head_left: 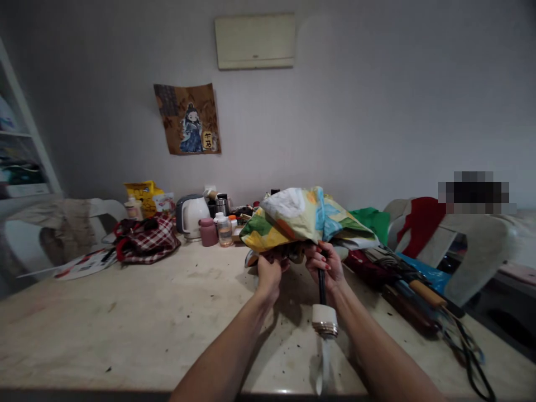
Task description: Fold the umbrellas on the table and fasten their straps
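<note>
A partly folded umbrella (pixel 293 215) with a yellow, green, white and blue patterned canopy is held above the table, its canopy pointing away from me. Its black shaft runs back towards me to a white handle (pixel 324 315) with a metal ring and a pale strap hanging down. My right hand (pixel 329 268) is closed round the shaft just under the canopy, red nail polish showing. At the canopy's lower left edge, my left hand (pixel 271 274) grips the fabric from below; some of its fingertips are hidden under the folds.
Several folded umbrellas (pixel 412 298) lie on the table (pixel 138 329) to the right. A checked bag (pixel 148 240), a white kettle (pixel 195 218), a pink jar (pixel 208 231) and bottles stand along the back left. Chairs are at both sides; a person's blurred head (pixel 475 192) is far right.
</note>
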Demonstrator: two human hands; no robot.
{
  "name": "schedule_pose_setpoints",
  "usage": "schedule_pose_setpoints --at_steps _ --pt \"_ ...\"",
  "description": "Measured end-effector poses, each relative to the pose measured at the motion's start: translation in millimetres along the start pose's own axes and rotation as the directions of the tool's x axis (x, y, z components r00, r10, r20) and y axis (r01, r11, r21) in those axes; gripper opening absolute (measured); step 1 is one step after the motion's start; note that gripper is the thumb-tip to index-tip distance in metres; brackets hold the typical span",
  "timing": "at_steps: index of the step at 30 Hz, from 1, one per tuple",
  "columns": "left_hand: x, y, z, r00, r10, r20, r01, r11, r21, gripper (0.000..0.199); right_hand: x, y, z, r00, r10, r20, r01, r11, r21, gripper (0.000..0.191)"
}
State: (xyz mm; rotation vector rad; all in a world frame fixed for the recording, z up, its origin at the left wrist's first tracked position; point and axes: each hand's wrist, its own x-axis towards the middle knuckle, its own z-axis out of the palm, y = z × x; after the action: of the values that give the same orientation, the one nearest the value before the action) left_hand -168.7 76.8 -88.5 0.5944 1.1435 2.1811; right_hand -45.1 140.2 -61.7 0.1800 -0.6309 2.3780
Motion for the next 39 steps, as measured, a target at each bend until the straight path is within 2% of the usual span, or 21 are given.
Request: schedule_pose_setpoints --at_steps 2,5,7,9,11,13,15,17,21,25,29,33,35,39 --pt "-1.1 0.5 2.8 0.998 0.01 0.069 -0.008 0.999 -0.033 0.019 -1.3 0.1 -3.1 0.999 0.037 -0.005 -0.037 0.999 -0.033 0.026" --pt "-1.9 0.6 5.8 0.986 0.102 0.128 -0.1 0.995 -0.026 0.023 -0.7 0.5 -7.6 0.995 0.094 -0.031 -0.096 0.993 -0.072 0.025" --pt "-3.0 1.8 5.9 0.971 0.192 0.14 -0.201 0.978 0.053 0.026 1.1 1.3 -10.5 0.99 0.117 -0.081 -0.124 0.987 -0.097 0.018" --pt "-5.8 4.8 4.2 0.941 0.288 0.18 -0.322 0.923 0.211 0.028 3.0 3.1 -12.8 0.979 0.136 -0.152 -0.157 0.978 -0.134 0.009" --pt "-10.3 9.0 1.5 0.877 0.411 0.248 -0.479 0.789 0.385 0.025 4.2 5.6 -14.2 0.967 0.155 -0.201 -0.189 0.968 -0.163 0.011" --pt "-15.1 12.8 -1.5 0.778 0.526 0.343 -0.625 0.592 0.509 0.021 4.4 8.6 -14.7 0.961 0.185 -0.205 -0.221 0.96 -0.171 0.013" --pt "-18.5 14.9 -4.2 0.673 0.59 0.446 -0.723 0.402 0.562 0.02 3.6 12.0 -14.3 0.959 0.209 -0.192 -0.243 0.955 -0.17 0.013" --pt "-19.9 15.0 -6.6 0.596 0.615 0.516 -0.773 0.264 0.577 0.02 2.3 15.4 -13.3 0.956 0.228 -0.187 -0.258 0.953 -0.161 0.01" --pt "-20.8 12.6 -9.3 0.472 0.654 0.591 -0.815 0.069 0.575 0.019 0.1 20.3 -11.3 0.951 0.23 -0.205 -0.26 0.956 -0.133 0.008" --pt "-25.3 11.2 -10.2 0.386 0.605 0.697 -0.816 -0.13 0.564 0.021 -0.7 21.6 -10.7 0.938 0.249 -0.239 -0.281 0.953 -0.11 0.009" --pt "-27.6 9.9 -13.5 0.354 0.524 0.774 -0.815 -0.232 0.531 0.025 -2.0 22.8 -9.5 0.929 0.3 -0.218 -0.322 0.944 -0.074 0.013" --pt "-22.8 6.7 -16.7 0.339 0.499 0.798 -0.815 -0.268 0.514 0.026 -2.7 26.6 -6.0 0.928 0.291 -0.232 -0.302 0.953 -0.013 0.011" --pt "-19.7 5.1 -16.5 0.344 0.514 0.786 -0.818 -0.248 0.519 0.026 -2.1 29.2 -5.7 0.935 0.254 -0.248 -0.259 0.966 0.011 0.01" --pt "-16.1 4.5 -13.8 0.403 0.538 0.74 -0.831 -0.124 0.542 0.02 0.8 34.0 -10.7 0.937 0.185 -0.295 -0.191 0.982 0.01 0.009"
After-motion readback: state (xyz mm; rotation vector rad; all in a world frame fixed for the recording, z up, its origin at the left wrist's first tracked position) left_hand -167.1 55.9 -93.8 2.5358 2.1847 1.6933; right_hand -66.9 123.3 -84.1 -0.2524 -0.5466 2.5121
